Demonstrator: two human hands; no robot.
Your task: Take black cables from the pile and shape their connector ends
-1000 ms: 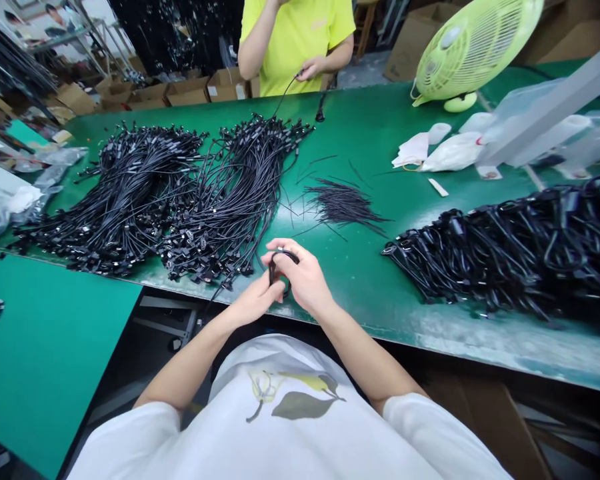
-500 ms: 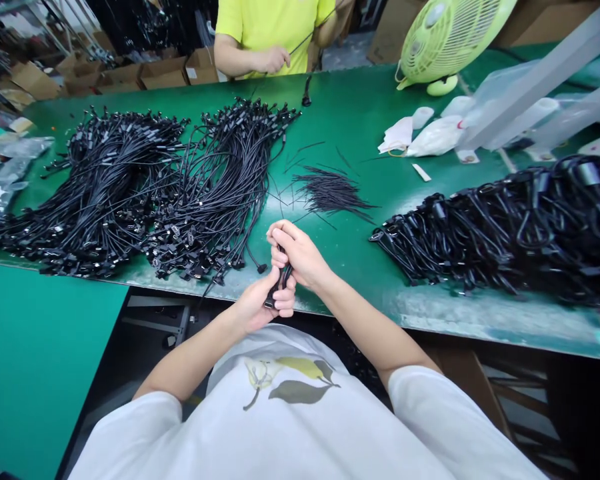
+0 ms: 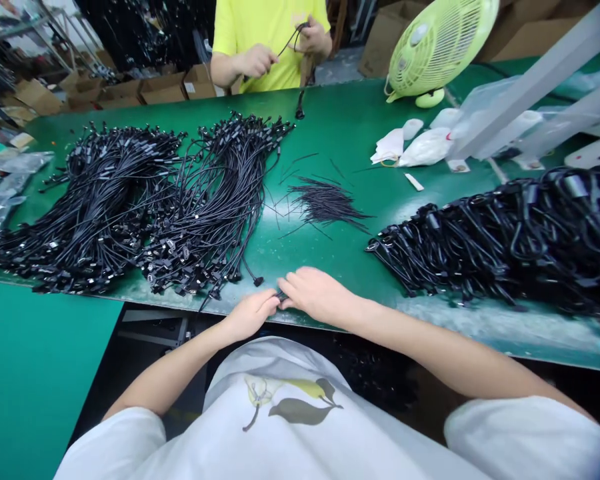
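My left hand and my right hand meet at the near edge of the green table. Both are closed round a short black cable, of which only a small bit shows between the fingers. Just left of the hands lies a big heap of loose black cables, with a second heap further left. A pile of coiled black cables stretches along the right. Thin black ties lie scattered beyond my hands.
A person in a yellow shirt stands across the table, handling a cable. A light green fan sits at the far right, with white bags and clear plastic beside it. Cardboard boxes stand behind the table.
My hands have come down from a raised position, with the cable upright between them, to the table's near edge, the right hand now lying flatter over the cable. The view shifted slightly.
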